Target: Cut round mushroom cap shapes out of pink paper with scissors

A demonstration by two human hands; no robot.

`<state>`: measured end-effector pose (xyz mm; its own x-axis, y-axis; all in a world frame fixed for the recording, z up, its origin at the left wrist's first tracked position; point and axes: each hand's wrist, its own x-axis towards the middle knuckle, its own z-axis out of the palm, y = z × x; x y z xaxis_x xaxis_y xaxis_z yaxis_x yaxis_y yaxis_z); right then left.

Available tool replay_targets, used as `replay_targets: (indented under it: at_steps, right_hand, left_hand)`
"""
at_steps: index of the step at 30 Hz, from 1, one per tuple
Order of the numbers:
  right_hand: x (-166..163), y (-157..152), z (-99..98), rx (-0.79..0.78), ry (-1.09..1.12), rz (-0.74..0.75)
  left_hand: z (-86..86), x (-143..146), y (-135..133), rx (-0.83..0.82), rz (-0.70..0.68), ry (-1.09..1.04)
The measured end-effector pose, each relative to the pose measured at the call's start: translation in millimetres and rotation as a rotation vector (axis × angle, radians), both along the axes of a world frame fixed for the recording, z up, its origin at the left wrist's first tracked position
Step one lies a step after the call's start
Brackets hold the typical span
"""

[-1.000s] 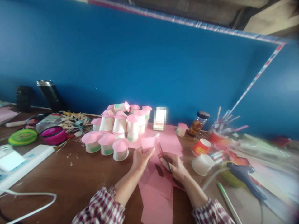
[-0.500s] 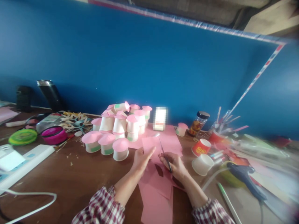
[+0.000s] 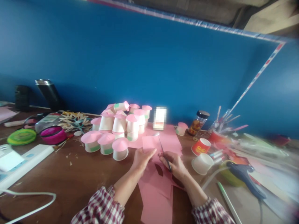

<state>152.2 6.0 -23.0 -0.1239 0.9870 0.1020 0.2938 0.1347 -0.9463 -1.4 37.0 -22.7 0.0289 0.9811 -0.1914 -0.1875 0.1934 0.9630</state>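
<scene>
My left hand (image 3: 141, 161) is closed on a piece of pink paper (image 3: 149, 142), its thumb lying along the top and pointing right. In my right hand (image 3: 176, 163) is a pair of scissors (image 3: 167, 162), the fingers wrapped round the dark handles. The blades point away from me, up along the right side of the paper. Below the hands lies a larger pink sheet (image 3: 156, 205), and a dark leaf-shaped gap shows in the pink paper between my wrists. More pink sheets (image 3: 174, 140) lie behind.
Left of my hands stand several upturned paper cups (image 3: 120, 149) with pink cone tops, some stacked. At right are a red cup (image 3: 201, 147), a white cup (image 3: 202, 164), a lidded jar (image 3: 198, 123) and a glue gun (image 3: 247, 179). A power strip (image 3: 30, 161) lies far left.
My left thumb has lowered a little over the pink paper. My right hand and the scissors look almost unmoved, and the whole view has shifted very slightly.
</scene>
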Motion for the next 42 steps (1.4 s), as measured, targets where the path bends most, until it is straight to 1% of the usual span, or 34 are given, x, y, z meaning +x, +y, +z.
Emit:
replay_targets:
  at_steps: [4,9,18,28,35,39,42]
  right_hand:
    - [0,0,2.1,0.003,-0.013,-0.002]
    - [-1,0,2.9,0.009,-0.018,-0.010]
    - [0,-1,1.7,0.007,-0.028,-0.028]
    - [-1,-2,8.1,0.009,-0.004,-0.016]
    - [-2,-2,7.8,-0.007,0.005,-0.018]
    - [-2,-1,4.9,0.001,0.000,-0.028]
    - [-1,0,3.3,0.005,0.007,-0.029]
  left_hand:
    - [2.5,0,0,-0.004,-0.005,0.031]
    - [-0.9,1,2,-0.014,0.012,0.027]
    - [-8.1,-1,3,0.030,-0.025,-0.021]
    - [-16.8,-3,6,0.055,-0.064,-0.033]
    - [-19.5,-3,6,0.065,-0.051,-0.059]
    - [-18.3,-5,7,0.019,-0.039,-0.062]
    - [-12.8,-6,7,-0.009,-0.034,-0.065]
